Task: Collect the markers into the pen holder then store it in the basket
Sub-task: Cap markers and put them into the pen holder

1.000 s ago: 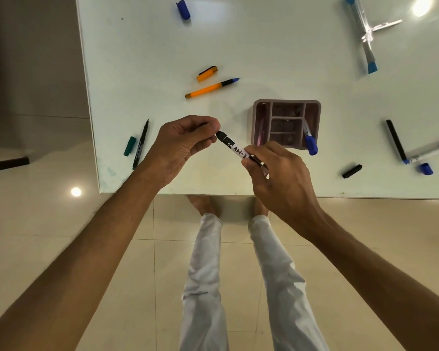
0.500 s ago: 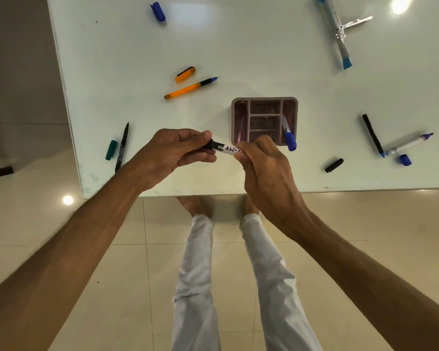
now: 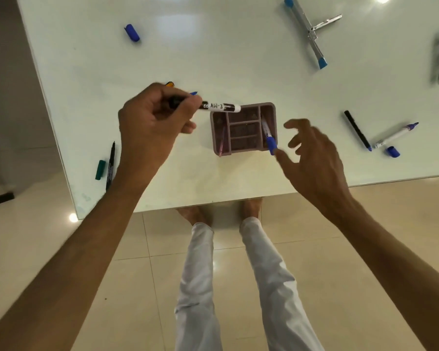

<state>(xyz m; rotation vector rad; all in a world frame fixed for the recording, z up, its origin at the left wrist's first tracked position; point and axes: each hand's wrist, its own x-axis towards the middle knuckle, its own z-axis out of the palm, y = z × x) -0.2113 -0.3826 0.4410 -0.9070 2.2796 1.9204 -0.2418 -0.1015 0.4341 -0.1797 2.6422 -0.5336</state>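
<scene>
Hovering level over the holder's (image 3: 243, 129) far left corner, a black marker (image 3: 219, 107) with a white lettered label is gripped at its cap end by the left hand (image 3: 152, 122), fingers curled tight. One blue-capped marker (image 3: 268, 135) is seen leaning in the holder's right slot. The right hand (image 3: 312, 153) is held just beside it, fingers spread, gripping nothing.
</scene>
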